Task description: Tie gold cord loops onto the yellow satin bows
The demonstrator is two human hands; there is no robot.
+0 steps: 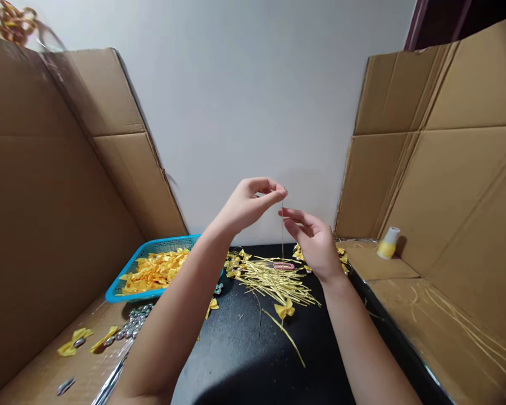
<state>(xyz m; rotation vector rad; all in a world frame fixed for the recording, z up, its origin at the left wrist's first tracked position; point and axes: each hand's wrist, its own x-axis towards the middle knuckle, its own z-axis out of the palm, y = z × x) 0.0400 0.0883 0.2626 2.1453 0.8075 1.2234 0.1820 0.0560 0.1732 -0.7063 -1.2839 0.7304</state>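
My left hand (255, 203) is raised in front of the wall, thumb and forefinger pinched on the upper end of a thin thread (282, 239). The thread hangs straight down over a pile of gold twist-tie-like strips (278, 284). Just below and to the right, my right hand (316, 242) has its fingertips beside the thread, thumb and forefinger slightly apart. A pink clip (284, 266) lies on the strips beneath. Nearer me, a yellow ribbon bow (284, 309) and a single gold strip (289, 337) rest on the black tabletop (236, 360).
A blue basket (113, 289) of yellow ribbon bows stands left, partly behind my left forearm. Silver beads (137, 320) and loose bows (73, 342) lie before it. A yellow thread spool (388, 243) stands right. Cardboard panels (459, 185) flank the workspace.
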